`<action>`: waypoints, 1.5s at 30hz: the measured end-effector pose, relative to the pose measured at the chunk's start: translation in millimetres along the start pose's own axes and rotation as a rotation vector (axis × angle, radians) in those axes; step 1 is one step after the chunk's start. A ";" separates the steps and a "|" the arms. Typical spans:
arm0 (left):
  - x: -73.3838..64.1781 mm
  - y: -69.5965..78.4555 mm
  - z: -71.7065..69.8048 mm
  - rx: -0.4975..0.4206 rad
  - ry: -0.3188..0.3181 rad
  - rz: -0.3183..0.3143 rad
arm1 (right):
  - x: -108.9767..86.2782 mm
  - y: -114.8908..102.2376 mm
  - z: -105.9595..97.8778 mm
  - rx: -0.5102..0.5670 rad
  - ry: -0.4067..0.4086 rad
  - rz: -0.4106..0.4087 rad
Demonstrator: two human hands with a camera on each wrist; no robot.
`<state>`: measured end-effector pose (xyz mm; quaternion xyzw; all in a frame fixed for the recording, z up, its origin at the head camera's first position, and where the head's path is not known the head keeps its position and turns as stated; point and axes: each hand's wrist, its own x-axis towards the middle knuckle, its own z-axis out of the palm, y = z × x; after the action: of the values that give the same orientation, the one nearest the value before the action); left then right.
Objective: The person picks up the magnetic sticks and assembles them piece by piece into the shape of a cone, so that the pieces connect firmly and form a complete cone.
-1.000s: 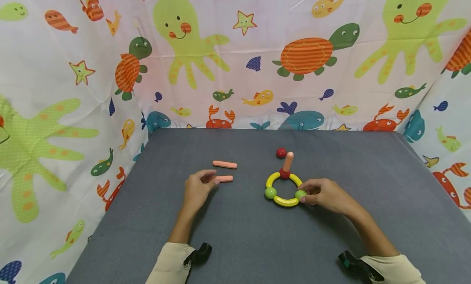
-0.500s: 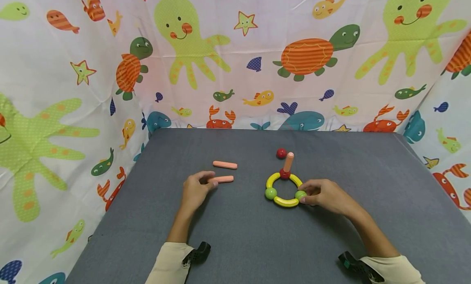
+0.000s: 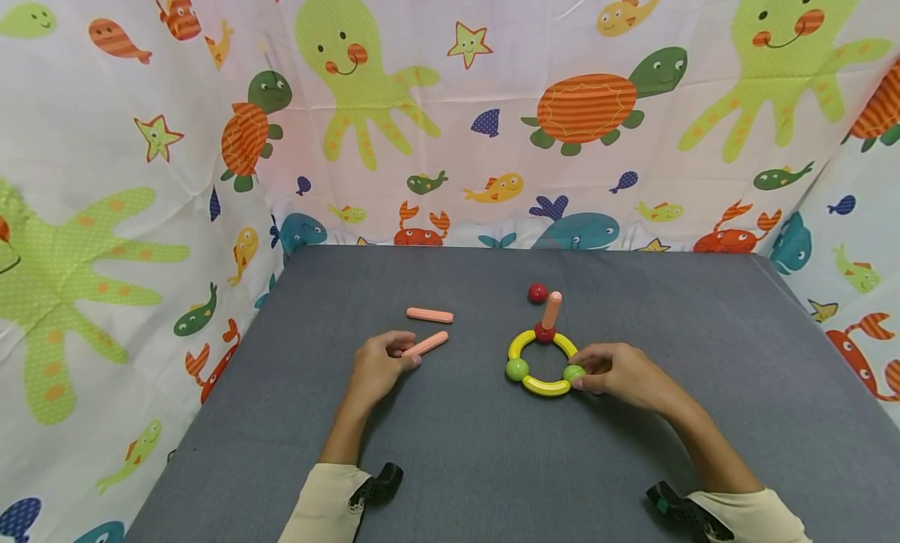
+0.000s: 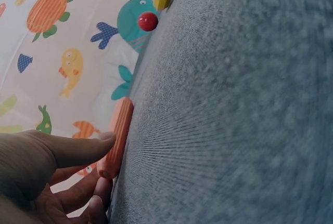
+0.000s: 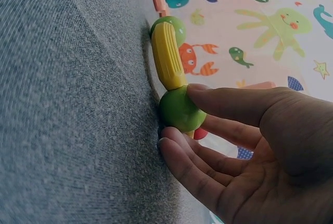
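Observation:
My left hand (image 3: 380,367) pinches one end of a salmon-pink ridged toy stick (image 3: 430,343) between thumb and fingers. In the left wrist view this stick (image 4: 120,135) slants close over the grey cloth. To the right lies a ring of curved yellow pieces (image 3: 547,387), joined by two green balls and a red ball (image 3: 544,333). Another pink stick (image 3: 551,310) stands up from that red ball. My right hand (image 3: 626,375) holds the ring's right green ball (image 3: 574,373); in the right wrist view thumb and fingers are about this ball (image 5: 182,108).
Behind the left hand lies another pink stick (image 3: 430,315). A loose red ball (image 3: 537,293) sits just behind the ring. The grey tabletop (image 3: 457,465) is backed by a sea-animal curtain (image 3: 450,168) at the rear and sides.
My left hand has taken hold of the nearer pink stick, which lay flat and now slants, its right end pointing away. My right hand and the ring have stayed put.

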<state>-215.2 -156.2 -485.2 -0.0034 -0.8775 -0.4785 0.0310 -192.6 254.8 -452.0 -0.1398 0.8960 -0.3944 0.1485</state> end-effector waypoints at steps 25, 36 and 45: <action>-0.2 5.2 5.6 -0.011 -0.010 0.036 | -1.1 -2.1 2.8 0.030 -0.039 -0.036; -0.9 8.6 14.9 -0.037 -0.036 0.035 | -0.1 -5.6 5.1 0.033 -0.047 -0.023; -1.9 15.4 24.1 -0.080 -0.032 0.074 | 0.3 -8.7 9.1 0.078 -0.060 -0.018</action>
<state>-213.9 -127.6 -485.4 -0.0449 -0.8574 -0.5116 0.0344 -188.3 243.0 -451.4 -0.1539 0.8737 -0.4261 0.1772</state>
